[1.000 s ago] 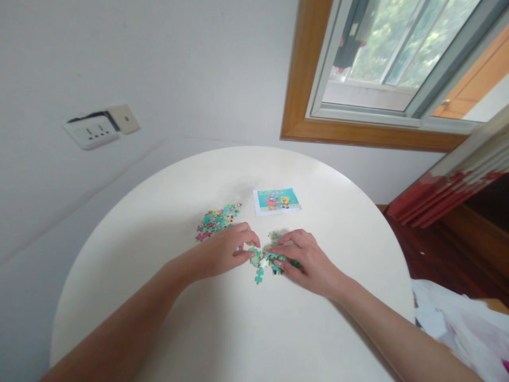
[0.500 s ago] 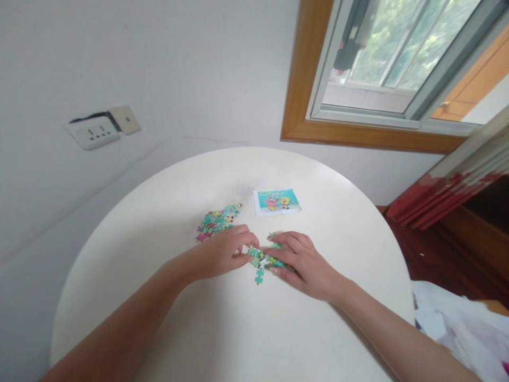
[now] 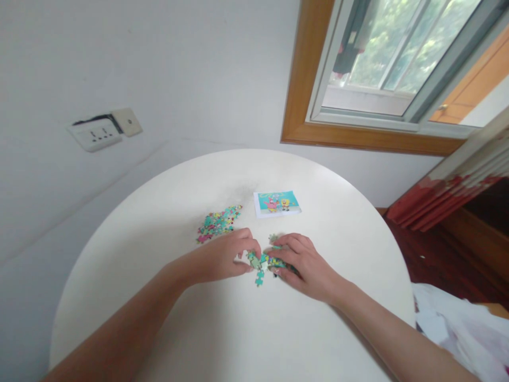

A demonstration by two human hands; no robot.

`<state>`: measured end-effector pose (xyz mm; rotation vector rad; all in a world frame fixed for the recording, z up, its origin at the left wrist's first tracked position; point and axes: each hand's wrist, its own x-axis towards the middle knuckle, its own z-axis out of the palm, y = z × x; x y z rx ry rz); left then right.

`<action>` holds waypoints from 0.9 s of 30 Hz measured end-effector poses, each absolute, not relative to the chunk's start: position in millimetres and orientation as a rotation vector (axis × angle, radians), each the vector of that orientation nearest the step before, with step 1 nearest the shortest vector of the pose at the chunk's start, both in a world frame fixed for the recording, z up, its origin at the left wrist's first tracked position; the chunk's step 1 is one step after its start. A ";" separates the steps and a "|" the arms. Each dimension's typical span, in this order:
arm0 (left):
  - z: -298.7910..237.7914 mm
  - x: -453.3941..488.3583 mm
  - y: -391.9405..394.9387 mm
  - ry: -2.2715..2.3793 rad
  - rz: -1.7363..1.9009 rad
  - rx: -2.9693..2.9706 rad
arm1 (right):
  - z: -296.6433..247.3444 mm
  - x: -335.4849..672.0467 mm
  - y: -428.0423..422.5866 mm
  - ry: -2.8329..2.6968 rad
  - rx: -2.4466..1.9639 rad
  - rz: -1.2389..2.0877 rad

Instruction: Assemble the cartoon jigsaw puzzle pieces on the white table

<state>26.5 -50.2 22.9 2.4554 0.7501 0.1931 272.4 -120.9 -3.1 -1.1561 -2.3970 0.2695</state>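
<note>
In the head view, I look down on a round table with a smooth white top (image 3: 254,339). The bare left hand (image 3: 234,255) comes in from the lower left, its thumb and fingers curled toward one another at the left end of a flat cluster of small turquoise, pale green and yellow jigsaw pieces (image 3: 260,261). I cannot tell from here whether it pinches a single piece or only touches the edge.

The bare right hand (image 3: 298,260) lies over the right part of that cluster, palm down with fingers spread; it hides some of the pieces from me. Between the hands, I can see the cluster flat on the table, with a short turquoise strip of pieces (image 3: 260,278) jutting from its near side.

Beyond the left hand I have a loose heap of mixed turquoise, pink and yellow jigsaw pieces (image 3: 217,222), just beside the knuckles. To the right of the heap, farther from me than both hands, a rectangular paper picture with a pink and a yellow cartoon figure on turquoise (image 3: 278,203) lies flat.

Around the table I make out a white plastic wall socket (image 3: 97,135), a brown wooden window frame (image 3: 293,106) and a red and cream cloth curtain (image 3: 429,196).
</note>
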 end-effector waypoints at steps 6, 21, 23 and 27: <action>26.5 27.4 -49.8 0.758 0.155 2.427 | -1.9 273.5 -119.2 -2.391 -1.130 0.297; 26.9 24.5 -48.9 0.772 0.134 2.412 | 0.5 267.5 -123.0 -2.477 -1.125 0.248; 27.3 24.8 -48.8 0.785 0.133 2.410 | 0.6 267.1 -122.7 -2.452 -1.126 0.258; 24.2 25.0 -47.9 0.801 0.149 2.403 | -1.1 265.9 -120.5 -2.395 -1.147 0.284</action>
